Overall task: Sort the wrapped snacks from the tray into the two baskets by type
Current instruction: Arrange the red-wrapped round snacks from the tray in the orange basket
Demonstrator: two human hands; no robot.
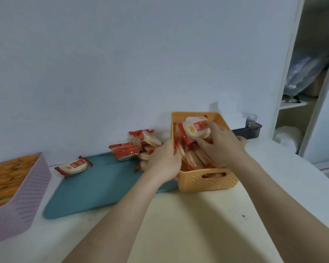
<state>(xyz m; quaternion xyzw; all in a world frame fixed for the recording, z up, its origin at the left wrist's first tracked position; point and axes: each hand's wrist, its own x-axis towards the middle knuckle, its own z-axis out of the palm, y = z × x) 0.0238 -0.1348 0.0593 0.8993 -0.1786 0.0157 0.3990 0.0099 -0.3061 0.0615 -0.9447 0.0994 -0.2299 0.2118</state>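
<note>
So closest in you've got both bare forearms reaching out over a cream table (pixel 198 215). On the left sits a lilac basket (pixel 27 196) packed with orange-wrapped snacks (pixel 6 177), and just beside it is a teal tray (pixel 95 186), mostly bare at the near end. At the tray's right end there's an orange basket (pixel 207 181), touching or slightly overlapping the tray's edge, can't say which. The left hand (pixel 163 160) is right up against the basket's left wall, fingers curled onto the red-and-white packets (pixel 196 130) at the rim; the fingertips are mostly hidden, but it looks like a grip. The right hand (pixel 222 147) is down inside the basket, fingers and thumb curled round a bunch of the same packets, with one big one sticking up on top. Further back on the tray there's a lone packet (pixel 73 166) lying flat toward the left, and a loose pile (pixel 135 147) of red-and-white ones by the far edge. Behind the basket is a dark box (pixel 251 130), then a white shelf unit (pixel 296 105) off right, against a plain wall (pixel 122 63).
</note>
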